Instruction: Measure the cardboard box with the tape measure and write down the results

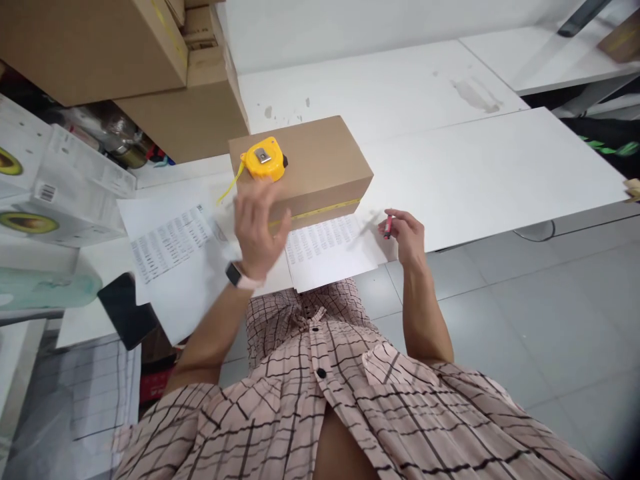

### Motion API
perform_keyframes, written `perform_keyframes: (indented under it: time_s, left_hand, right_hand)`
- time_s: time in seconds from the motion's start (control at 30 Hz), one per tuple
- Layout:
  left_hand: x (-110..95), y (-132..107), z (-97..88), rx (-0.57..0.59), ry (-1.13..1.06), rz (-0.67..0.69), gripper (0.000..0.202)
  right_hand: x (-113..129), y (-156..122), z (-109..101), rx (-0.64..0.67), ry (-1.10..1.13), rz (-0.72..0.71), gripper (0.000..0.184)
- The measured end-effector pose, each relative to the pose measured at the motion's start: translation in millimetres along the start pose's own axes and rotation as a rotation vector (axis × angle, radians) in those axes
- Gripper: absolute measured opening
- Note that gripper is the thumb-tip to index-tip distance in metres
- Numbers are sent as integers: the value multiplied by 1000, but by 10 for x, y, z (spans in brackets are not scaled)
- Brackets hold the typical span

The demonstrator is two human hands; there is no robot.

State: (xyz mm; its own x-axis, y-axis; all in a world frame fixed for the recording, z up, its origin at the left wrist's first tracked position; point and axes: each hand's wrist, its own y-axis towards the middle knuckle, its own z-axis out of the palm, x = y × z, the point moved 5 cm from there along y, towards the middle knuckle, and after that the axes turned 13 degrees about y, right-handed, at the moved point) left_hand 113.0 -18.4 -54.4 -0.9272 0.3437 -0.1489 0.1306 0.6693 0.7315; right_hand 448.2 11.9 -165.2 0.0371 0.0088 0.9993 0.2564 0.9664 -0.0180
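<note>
A closed brown cardboard box (320,157) rests on the white table, with a yellow strip along its front side. On its top left end lies a yellow tape measure (264,159) with a metal clip, and a short yellow strap hangs from it. My left hand (260,227) is at the box's front left, just below the tape measure. Its fingers are apart, slightly blurred, and nothing shows in them. My right hand (411,237), right of the box near the table edge, grips a short red pen-like thing (388,227) with a dark end.
Printed sheets (173,247) lie left of the box, and more paper (327,250) lies under its front. Large cartons (200,110) are stacked at the back left. A black phone-like slab (127,310) and a pale green bottle (47,288) are at the left.
</note>
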Motion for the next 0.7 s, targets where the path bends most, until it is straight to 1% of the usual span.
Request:
perform_keyframes:
  time_s: [0.07, 0.13, 0.2, 0.23, 0.27, 0.33, 0.4, 0.47, 0.53, 0.6, 0.7]
  left_hand:
    - [-316, -498, 23, 85, -114, 47, 31]
    - [-557, -945, 140, 216, -159, 39, 29]
    - [-692, -1266, 307, 388, -146, 2, 37]
    - [-727, -1368, 381, 465, -129, -11, 42]
    - [-746, -1431, 441, 528, -109, -16, 47]
    - [-755, -1467, 514, 605, -68, -11, 52]
    - [-748, -1443, 541, 643, -29, -2, 54]
    - [-745, -1421, 548, 662, 4, 12, 55]
    - [-747, -1417, 547, 662, 20, 16, 52]
    - [-749, -1425, 547, 649, 17, 8, 50]
    - [-748, -1438, 551, 637, 4, -7, 48]
  right_hand:
    - [52, -187, -29, 53, 215, 19, 31]
    - [99, -386, 33, 101, 279, 15, 36]
    - [103, -562, 193, 139, 277, 19, 37]
    - [85, -631, 301, 156, 273, 27, 36]
    - [55, -686, 419, 173, 269, 41, 38]
    - [-28, -755, 657, 211, 252, 87, 45]
    - [-110, -776, 859, 266, 220, 123, 43]
    - [-166, -763, 999, 332, 199, 125, 41]
    - [-203, -728, 1070, 372, 197, 108, 42]
    - [-227, -686, 1089, 374, 176, 84, 40]
    - [-214, -635, 1056, 302, 88, 8, 39]
